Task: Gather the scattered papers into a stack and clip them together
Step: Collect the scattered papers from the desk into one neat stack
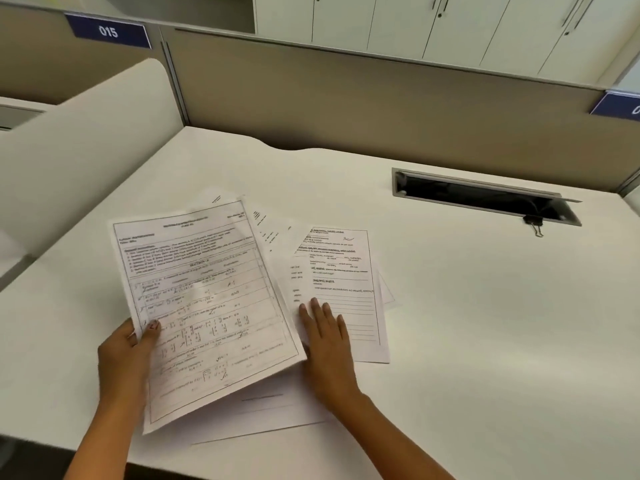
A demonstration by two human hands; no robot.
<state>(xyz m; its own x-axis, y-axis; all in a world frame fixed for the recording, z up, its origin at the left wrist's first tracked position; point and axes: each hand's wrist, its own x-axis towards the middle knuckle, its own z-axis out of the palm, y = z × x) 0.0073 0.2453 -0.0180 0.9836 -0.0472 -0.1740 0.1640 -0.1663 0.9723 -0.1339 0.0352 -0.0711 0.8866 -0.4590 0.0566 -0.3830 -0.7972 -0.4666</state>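
Note:
Several printed sheets lie fanned out on the white desk (485, 323). My left hand (126, 355) grips the left edge of a large printed sheet (204, 299), thumb on top, and that sheet is tilted up off the desk. My right hand (327, 344) rests flat with straight fingers on a smaller lined sheet (346, 271) to the right. More sheets (270, 407) show beneath both, partly hidden. A black binder clip (534, 224) sits far right, by the cable slot.
A cable slot (485, 197) with an open flap is set into the desk at the back right. A beige partition (381, 109) runs along the back, and a curved white divider (86, 161) stands on the left. The desk's front edge is near my arms.

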